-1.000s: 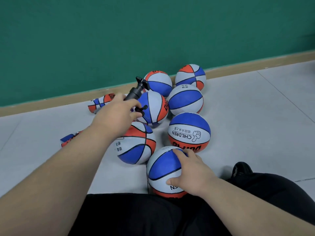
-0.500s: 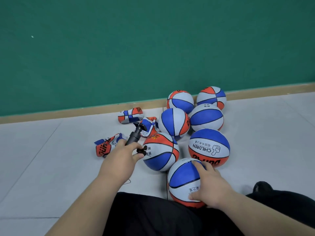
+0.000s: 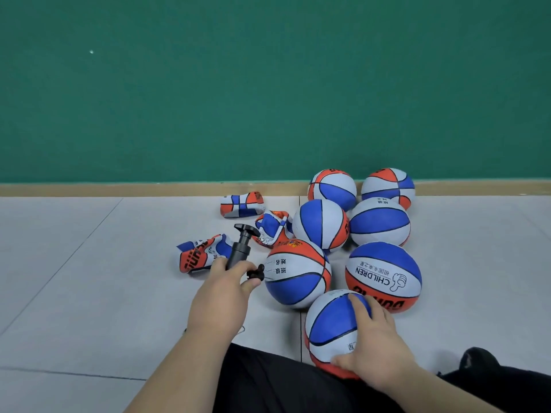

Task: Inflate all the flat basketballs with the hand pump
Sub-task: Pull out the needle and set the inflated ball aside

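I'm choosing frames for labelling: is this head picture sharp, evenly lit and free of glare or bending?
Head view: soft even light, faint shadows; print on the CHILDREN ball readable; left hand and pump slightly soft; skirting board nearly straight; one bright speck on the green wall.

Seven inflated basketballs (image 3: 298,272), three flat basketballs (image 3: 241,204) and one hand pump (image 3: 240,251).

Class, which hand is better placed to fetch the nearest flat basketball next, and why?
Probably the right hand: it holds an inflated ball that it can simply release. The left hand sits beside the flat basketball but grips the pump, so it is occupied.
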